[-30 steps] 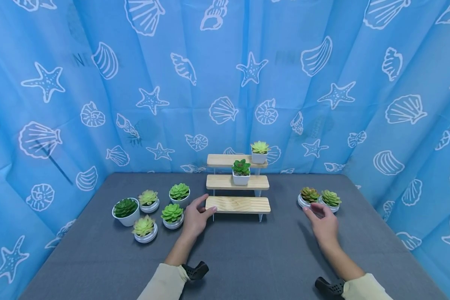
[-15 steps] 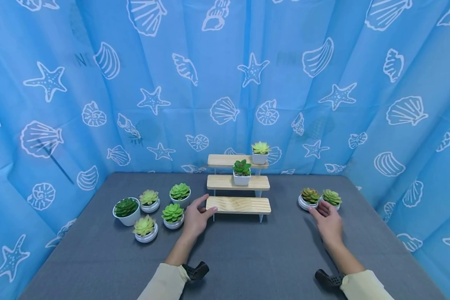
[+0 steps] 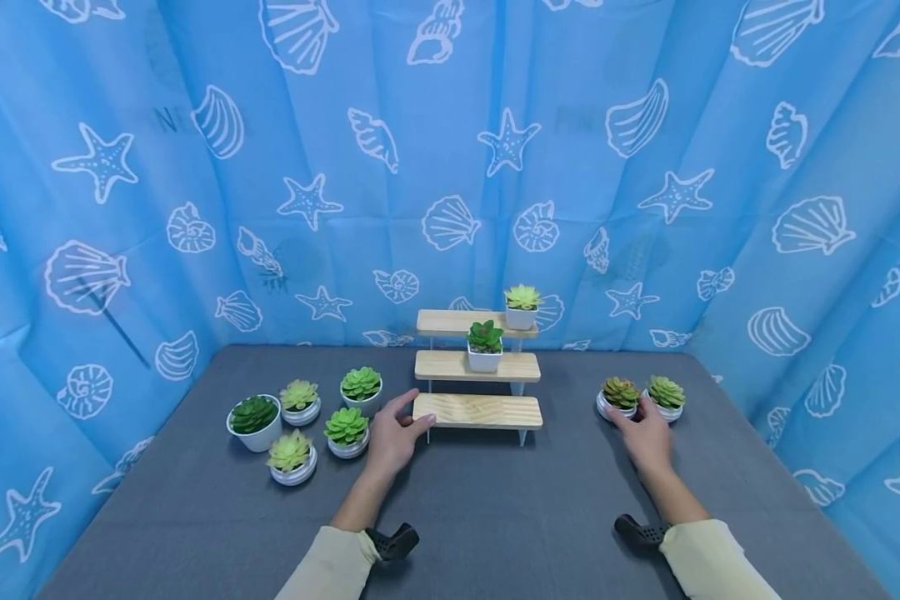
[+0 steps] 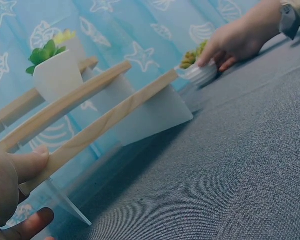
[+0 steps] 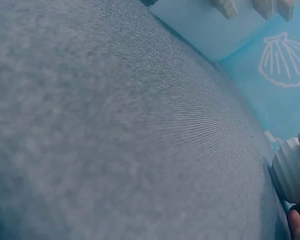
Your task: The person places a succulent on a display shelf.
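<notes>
Left hand: clamped on stand; lower fingers visible only in left wrist view. Right hand: clamped on pot. Curtain beyond fingers: faint "N".

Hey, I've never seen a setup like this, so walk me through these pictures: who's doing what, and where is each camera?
There's no machine here: a person works with two bare hands. The wide picture comes from a camera on the head, the closer two from cameras on the wrists. On the gray cloth is a wooden stand with three steps, bearing one potted succulent in the middle and another on top. Five more sit to its left, two to its right. The left hand grips the left end of the bottom step; the right hand pinches a white pot with a reddish succulent.
</notes>
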The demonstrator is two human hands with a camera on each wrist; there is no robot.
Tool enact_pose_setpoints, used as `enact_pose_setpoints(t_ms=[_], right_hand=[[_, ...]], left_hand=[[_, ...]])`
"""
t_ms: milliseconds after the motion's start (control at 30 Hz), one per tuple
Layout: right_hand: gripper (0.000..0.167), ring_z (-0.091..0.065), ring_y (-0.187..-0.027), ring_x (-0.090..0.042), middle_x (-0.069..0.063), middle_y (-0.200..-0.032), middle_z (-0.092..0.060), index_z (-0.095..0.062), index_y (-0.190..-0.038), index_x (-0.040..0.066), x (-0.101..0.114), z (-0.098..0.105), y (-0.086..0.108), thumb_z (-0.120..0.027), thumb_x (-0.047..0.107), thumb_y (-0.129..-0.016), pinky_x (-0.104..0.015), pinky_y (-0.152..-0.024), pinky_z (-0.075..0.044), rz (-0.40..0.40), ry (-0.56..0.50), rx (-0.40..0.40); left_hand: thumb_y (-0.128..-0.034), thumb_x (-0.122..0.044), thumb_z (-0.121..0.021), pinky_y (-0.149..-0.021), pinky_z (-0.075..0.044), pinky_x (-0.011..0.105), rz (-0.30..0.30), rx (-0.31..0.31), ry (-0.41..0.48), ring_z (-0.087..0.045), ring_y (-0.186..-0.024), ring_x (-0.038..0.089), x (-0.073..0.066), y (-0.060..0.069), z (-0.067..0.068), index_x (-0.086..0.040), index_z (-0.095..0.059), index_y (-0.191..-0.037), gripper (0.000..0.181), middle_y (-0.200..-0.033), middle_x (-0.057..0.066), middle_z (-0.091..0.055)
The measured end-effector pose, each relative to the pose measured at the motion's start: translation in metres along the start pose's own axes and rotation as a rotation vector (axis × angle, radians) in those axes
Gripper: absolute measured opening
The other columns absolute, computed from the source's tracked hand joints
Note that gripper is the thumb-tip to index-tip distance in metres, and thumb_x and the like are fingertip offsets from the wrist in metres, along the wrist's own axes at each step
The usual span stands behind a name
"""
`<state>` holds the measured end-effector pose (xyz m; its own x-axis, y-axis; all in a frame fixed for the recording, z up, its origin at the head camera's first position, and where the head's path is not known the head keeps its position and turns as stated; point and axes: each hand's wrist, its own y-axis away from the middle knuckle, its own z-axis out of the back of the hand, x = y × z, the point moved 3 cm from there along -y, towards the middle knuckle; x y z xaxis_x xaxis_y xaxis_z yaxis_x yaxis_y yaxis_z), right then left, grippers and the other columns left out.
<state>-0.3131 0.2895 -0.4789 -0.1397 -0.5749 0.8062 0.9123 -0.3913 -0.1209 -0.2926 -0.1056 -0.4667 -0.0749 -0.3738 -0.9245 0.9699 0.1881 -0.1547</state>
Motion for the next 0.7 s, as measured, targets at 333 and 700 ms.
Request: enact_pose_setpoints(t_ms=[333, 700], right_hand=[[0.067, -0.046, -0.122, -0.045, -0.035, -0.13, -0.05, -0.044, -0.136, -0.011, 0.004, -0.006, -0.001, -0.068, 0.032, -0.091, -0.055, -0.1, -0.036, -0.002, 0.031, -0.012], [0.079, -0.042, -0.13, -0.039, -0.029, -0.14, -0.044, -0.038, -0.144, -0.007, 0.028, -0.019, 0.01, -0.067, 0.043, -0.09, -0.051, -0.104, -0.035, -0.032, -0.138, 0.059]], left_hand=[[-0.0845, -0.018, -0.078, -0.082, -0.049, 0.041, -0.011, 0.004, 0.011, -0.059, -0.099, 0.024, 0.002, 0.0, 0.0, -0.011, -0.06, -0.135, 0.054, -0.135, 0.011, -0.056], [-0.0849, -0.018, -0.078, -0.083, -0.049, 0.042, -0.013, 0.002, 0.008, -0.059, -0.101, 0.024, 0.001, 0.0, 0.0, -0.011, -0.06, -0.135, 0.053, -0.135, 0.011, -0.056]])
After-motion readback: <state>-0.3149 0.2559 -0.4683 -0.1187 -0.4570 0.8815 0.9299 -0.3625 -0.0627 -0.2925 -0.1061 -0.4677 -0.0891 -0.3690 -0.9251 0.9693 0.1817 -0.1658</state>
